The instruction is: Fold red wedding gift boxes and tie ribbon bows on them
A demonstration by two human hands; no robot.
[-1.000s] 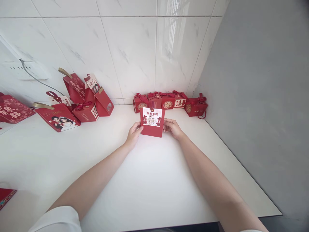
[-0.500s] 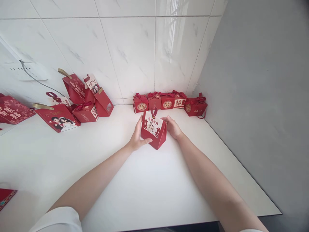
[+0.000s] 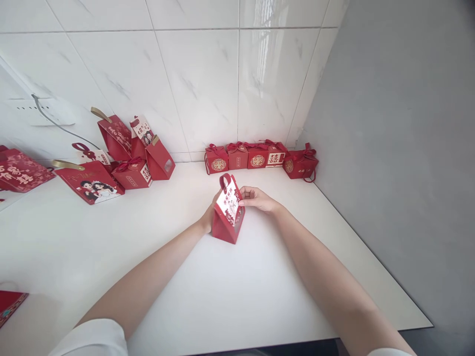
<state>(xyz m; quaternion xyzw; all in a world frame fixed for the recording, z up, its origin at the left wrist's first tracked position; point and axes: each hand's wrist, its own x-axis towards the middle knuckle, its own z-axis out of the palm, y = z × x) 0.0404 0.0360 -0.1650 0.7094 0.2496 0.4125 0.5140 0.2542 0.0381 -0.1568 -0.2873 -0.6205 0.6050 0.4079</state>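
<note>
A small red gift box [image 3: 227,211] with a white picture label and a red loop on top stands on the white table [image 3: 230,287], turned so a corner faces me. My left hand [image 3: 208,217] grips its left side, mostly hidden behind the box. From the right, my right hand [image 3: 256,199] holds its upper edge, fingers curled against the label side.
A row of small red ribboned boxes [image 3: 260,158] lines the tiled wall at the back. Several larger red bags and boxes [image 3: 122,153] lie at the back left. A grey wall [image 3: 401,148] bounds the right. A red item [image 3: 9,304] sits at the left edge.
The box has been turned from facing me flat to corner-on and moved slightly nearer. Both hands followed it, the left slipping behind its left side.
</note>
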